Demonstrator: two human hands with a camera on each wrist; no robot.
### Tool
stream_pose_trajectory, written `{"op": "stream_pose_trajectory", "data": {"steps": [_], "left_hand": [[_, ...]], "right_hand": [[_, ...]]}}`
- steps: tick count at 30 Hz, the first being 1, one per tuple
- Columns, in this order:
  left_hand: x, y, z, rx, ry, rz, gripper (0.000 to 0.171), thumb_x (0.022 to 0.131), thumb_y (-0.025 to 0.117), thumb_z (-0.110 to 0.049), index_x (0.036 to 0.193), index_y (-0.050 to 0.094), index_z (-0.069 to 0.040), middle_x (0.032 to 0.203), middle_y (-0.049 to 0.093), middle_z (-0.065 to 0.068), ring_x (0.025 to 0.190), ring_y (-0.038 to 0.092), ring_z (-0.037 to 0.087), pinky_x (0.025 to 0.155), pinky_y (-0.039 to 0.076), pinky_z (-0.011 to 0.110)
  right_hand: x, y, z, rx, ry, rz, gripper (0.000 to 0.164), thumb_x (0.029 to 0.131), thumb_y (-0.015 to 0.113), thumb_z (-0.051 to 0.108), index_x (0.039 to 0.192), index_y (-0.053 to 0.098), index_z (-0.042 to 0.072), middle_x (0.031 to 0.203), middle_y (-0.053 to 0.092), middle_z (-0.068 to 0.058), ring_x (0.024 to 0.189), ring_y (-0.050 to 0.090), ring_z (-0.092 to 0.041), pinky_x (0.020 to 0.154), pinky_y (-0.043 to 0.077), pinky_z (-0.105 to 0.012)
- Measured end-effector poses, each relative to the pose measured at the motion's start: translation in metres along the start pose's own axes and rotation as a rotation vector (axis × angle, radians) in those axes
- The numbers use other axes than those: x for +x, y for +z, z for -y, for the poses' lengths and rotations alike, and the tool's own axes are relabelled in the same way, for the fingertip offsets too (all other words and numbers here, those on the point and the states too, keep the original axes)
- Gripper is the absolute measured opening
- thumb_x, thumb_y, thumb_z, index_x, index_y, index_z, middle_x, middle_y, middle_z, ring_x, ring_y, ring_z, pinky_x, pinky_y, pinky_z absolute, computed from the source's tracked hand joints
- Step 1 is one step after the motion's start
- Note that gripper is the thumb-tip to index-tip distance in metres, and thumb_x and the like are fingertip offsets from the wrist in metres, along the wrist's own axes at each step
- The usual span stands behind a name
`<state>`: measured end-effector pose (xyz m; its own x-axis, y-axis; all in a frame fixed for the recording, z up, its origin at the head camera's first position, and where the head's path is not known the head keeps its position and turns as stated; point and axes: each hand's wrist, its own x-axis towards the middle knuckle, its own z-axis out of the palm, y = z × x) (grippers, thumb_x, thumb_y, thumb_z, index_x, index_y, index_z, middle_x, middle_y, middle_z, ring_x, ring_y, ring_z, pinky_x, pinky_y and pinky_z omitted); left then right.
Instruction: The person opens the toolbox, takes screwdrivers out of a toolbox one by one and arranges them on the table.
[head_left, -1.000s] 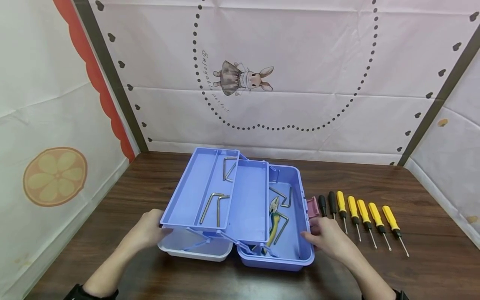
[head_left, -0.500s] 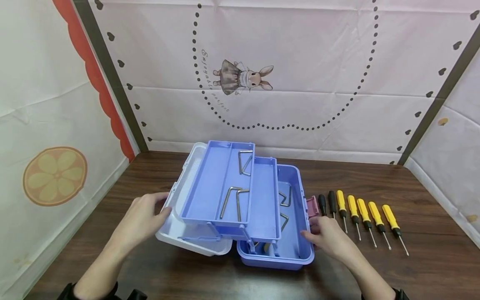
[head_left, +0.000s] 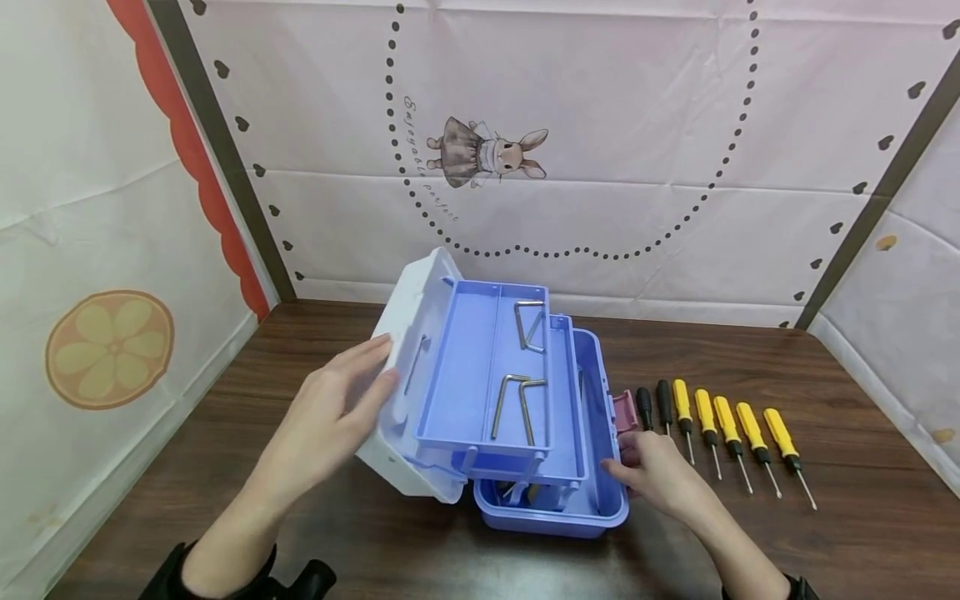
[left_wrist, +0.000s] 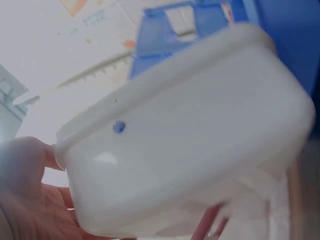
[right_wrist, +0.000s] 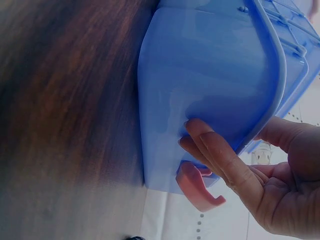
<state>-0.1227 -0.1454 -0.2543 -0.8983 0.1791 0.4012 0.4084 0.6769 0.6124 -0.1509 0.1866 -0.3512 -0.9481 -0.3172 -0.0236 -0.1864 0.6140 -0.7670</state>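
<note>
A blue plastic toolbox [head_left: 551,523] stands on the table with its white lid [head_left: 411,312] tilted partway up on the left. My left hand [head_left: 318,425] holds the lid's outer edge; in the left wrist view the thumb lies at the lid's rim and the fingers reach under it. With thumb over the rim and fingers along the outer wall, my right hand [head_left: 660,477] grips the toolbox's right side, beside the pink latch [right_wrist: 195,187]. Several hex keys [head_left: 501,406] lie in the upper blue tray [head_left: 459,367]. Below it the second tray [head_left: 566,421] overhangs the base, hiding most of its contents.
To the right of the toolbox lies a row of screwdrivers, yellow-handled [head_left: 782,433] and black-handled [head_left: 664,404], close by my right hand. Printed cloth walls [head_left: 600,150] enclose the brown wooden table [head_left: 862,533] at the back and sides.
My left hand has raised the lid from lying flat to a tilt. The linked trays have swung right over the base, covering the pliers. My right hand has stayed at the rim.
</note>
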Motion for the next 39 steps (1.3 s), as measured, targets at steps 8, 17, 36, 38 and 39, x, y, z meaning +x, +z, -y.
{"op": "stream_pose_trajectory", "data": {"steps": [8,17,36,38,39], "left_hand": [[0.005,0.027,-0.034,0.105,0.239,-0.048,0.05,0.08,0.062,-0.023,0.12,0.051,0.005,0.126,0.048,0.016,0.12,0.038,0.03,0.098,0.029,0.047],[0.011,0.06,-0.058,0.272,0.389,-0.122,0.043,0.079,0.059,-0.027,0.111,0.059,0.002,0.118,0.055,0.013,0.117,0.043,0.029,0.099,0.026,0.048],[0.018,0.1,-0.089,0.548,0.502,-0.051,0.044,0.078,0.056,-0.033,0.105,0.061,0.001,0.11,0.06,0.011,0.111,0.048,0.027,0.097,0.031,0.046],[0.018,0.104,-0.091,0.561,0.519,-0.048,0.042,0.078,0.056,-0.032,0.103,0.062,0.0,0.108,0.061,0.011,0.11,0.049,0.027,0.097,0.031,0.047],[0.018,0.106,-0.092,0.566,0.526,-0.048,0.041,0.077,0.057,-0.032,0.103,0.063,0.0,0.107,0.061,0.011,0.11,0.049,0.026,0.097,0.031,0.047]], "right_hand": [[0.0,0.0,0.0,-0.023,0.002,-0.013,0.023,0.08,0.061,0.002,0.094,0.056,-0.015,0.08,0.064,-0.019,0.066,0.062,-0.02,0.048,0.051,-0.027],[0.002,-0.001,0.001,-0.018,0.05,-0.006,0.022,0.081,0.06,0.002,0.097,0.058,-0.012,0.083,0.064,-0.017,0.068,0.062,-0.019,0.051,0.052,-0.028],[0.008,-0.043,0.076,0.196,-0.261,-0.139,0.035,0.088,0.055,0.012,0.117,0.052,-0.005,0.093,0.065,-0.018,0.075,0.064,-0.026,0.054,0.052,-0.032],[0.011,-0.042,0.079,0.243,-0.251,-0.119,0.036,0.088,0.054,0.011,0.119,0.05,-0.006,0.095,0.064,-0.019,0.075,0.065,-0.025,0.056,0.052,-0.035],[0.012,-0.042,0.08,0.264,-0.24,-0.117,0.035,0.089,0.053,0.011,0.119,0.05,-0.006,0.095,0.064,-0.02,0.075,0.065,-0.024,0.059,0.052,-0.036]]}}
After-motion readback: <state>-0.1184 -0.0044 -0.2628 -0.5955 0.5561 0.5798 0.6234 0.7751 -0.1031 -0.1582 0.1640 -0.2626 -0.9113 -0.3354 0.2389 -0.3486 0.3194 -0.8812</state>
